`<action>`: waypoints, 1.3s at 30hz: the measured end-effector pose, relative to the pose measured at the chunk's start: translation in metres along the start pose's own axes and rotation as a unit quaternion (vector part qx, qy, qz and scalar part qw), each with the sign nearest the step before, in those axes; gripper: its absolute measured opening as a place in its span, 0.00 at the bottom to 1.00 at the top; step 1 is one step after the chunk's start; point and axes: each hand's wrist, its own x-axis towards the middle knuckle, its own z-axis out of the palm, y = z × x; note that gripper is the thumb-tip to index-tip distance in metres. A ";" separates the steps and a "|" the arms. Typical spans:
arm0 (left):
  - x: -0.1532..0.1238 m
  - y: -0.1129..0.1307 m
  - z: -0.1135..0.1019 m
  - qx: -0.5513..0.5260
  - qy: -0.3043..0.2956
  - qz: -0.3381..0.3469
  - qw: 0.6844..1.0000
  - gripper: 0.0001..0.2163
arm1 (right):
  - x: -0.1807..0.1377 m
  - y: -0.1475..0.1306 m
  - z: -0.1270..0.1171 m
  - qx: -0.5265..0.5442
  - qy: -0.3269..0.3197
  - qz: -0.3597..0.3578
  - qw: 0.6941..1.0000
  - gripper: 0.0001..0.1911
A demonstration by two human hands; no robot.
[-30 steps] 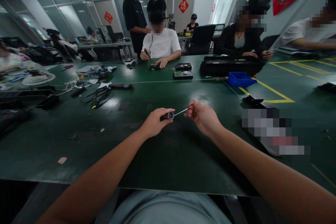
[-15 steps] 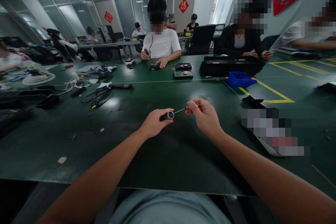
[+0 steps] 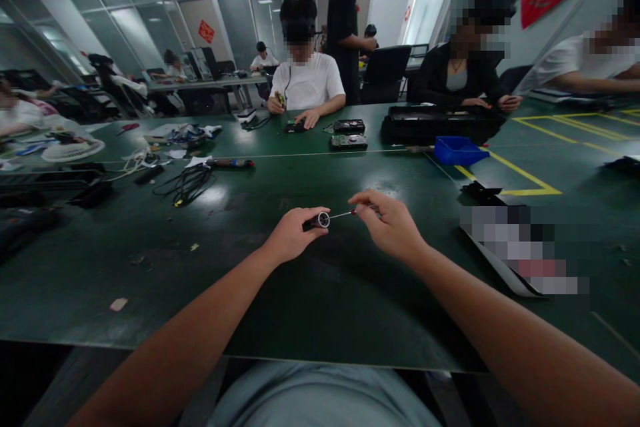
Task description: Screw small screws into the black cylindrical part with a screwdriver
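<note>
My left hand [image 3: 293, 232] is closed around a small dark cylinder with a silvery round end [image 3: 323, 219], held just above the green table [image 3: 310, 293]. My right hand [image 3: 393, 223] pinches a thin screwdriver [image 3: 345, 215] with a reddish handle. The metal shaft points left and its tip meets the cylinder's silvery end. Both hands hover near the table's middle, a short way in front of me.
A blurred flat object [image 3: 520, 250] lies right of my hands, with a black part [image 3: 483, 192] and a blue bin [image 3: 457, 150] beyond it. Black cables [image 3: 187, 183] and tools lie at the left. Hard drives [image 3: 349, 141] sit before a seated person opposite. Other people work around.
My right hand has dropped slightly and turned, bringing the screwdriver flatter against the cylinder's end. A standing person in the background has walked to the right.
</note>
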 end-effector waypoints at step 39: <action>0.001 -0.003 0.000 -0.008 0.018 -0.001 1.000 0.19 | 0.001 -0.003 0.007 0.174 0.029 0.072 0.982 0.08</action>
